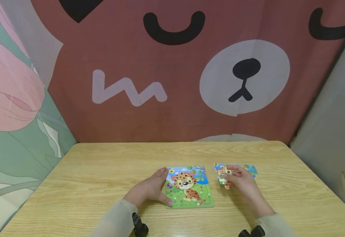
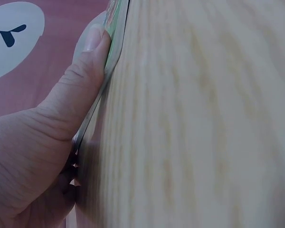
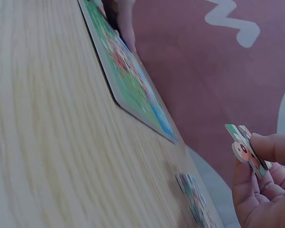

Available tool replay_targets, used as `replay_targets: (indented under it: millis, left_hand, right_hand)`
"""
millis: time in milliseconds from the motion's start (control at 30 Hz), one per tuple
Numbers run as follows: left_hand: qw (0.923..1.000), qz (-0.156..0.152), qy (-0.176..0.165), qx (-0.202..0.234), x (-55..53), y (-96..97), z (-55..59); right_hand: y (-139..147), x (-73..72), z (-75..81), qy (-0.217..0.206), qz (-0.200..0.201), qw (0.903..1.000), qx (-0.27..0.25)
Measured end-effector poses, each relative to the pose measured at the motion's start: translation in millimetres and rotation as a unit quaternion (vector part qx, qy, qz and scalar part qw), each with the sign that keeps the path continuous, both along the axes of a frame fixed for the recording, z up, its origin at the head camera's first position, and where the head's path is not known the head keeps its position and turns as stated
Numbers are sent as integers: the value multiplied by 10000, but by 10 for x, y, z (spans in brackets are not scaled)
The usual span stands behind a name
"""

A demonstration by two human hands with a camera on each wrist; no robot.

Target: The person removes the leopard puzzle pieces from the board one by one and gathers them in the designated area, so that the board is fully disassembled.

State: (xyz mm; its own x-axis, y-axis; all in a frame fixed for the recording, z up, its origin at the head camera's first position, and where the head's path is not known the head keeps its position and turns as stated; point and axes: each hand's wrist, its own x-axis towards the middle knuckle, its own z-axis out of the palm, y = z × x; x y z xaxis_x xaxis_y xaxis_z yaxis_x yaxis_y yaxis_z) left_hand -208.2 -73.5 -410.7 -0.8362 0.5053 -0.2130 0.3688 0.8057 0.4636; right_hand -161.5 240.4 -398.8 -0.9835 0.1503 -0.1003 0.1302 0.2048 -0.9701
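Observation:
A square leopard puzzle board (image 1: pixel 206 197) lies flat on the table, its picture showing a spotted cub on grass under a blue sky. My left hand (image 1: pixel 150 189) holds it by the left side, thumb at the near corner and fingers at the far one. In the left wrist view, the thumb (image 2: pixel 83 71) presses along the board's edge. To the right, my right hand (image 1: pixel 245 181) pinches a few puzzle pieces (image 1: pixel 224 179) above the table. The right wrist view shows these pieces (image 3: pixel 247 152) stacked between thumb and fingers; their exact number is hidden.
More loose puzzle pieces (image 1: pixel 251 169) lie on the wooden table (image 1: pixel 110 177) behind my right hand, partly covered by it. Behind the table's far edge hangs a curtain (image 1: pixel 178 121) printed with a bear face. A grey surface (image 1: pixel 332 131) stands on the right.

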Motion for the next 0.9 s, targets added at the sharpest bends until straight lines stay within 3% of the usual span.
replay_targets:
  millis: [333,600,900]
  left_hand:
    - [10000,25,-17,47,14,-8,17]
    - [10000,19,-2,22,13,-6,21]
    - [10000,21,-3,-40,5,-1,10]
  right_hand:
    - [248,44,-22,-167,-44,9996,220]
    - [417,16,-58,-166,-81,9960,875]
    - [473,-52,-132,-266,-234,9951,923]
